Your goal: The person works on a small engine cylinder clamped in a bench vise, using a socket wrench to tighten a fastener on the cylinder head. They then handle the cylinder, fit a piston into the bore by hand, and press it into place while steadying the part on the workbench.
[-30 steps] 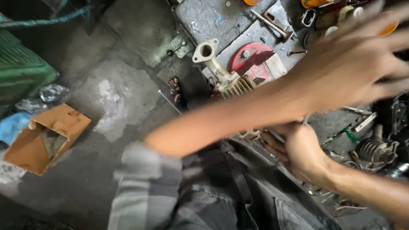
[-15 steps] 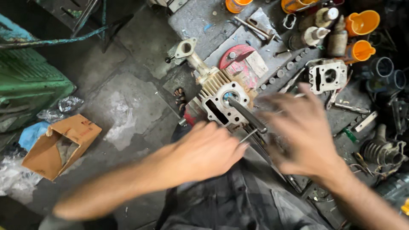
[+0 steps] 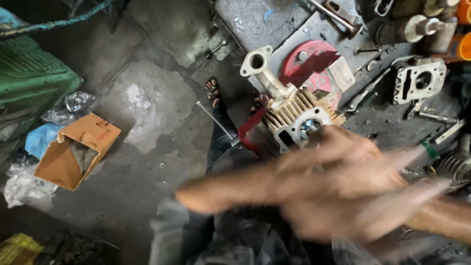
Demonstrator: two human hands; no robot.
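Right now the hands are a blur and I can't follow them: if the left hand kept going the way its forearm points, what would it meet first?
Probably the right hand, which overlaps the left hand; blur hides depth.

both hands blur together low in the view, the left hand point(image 3: 338, 162) just below a finned engine cylinder point(image 3: 299, 118) on the cluttered workbench point(image 3: 274, 19). the right hand point(image 3: 343, 211) lies nearer. an open cardboard box point(image 3: 76, 149) sits far left on the floor.
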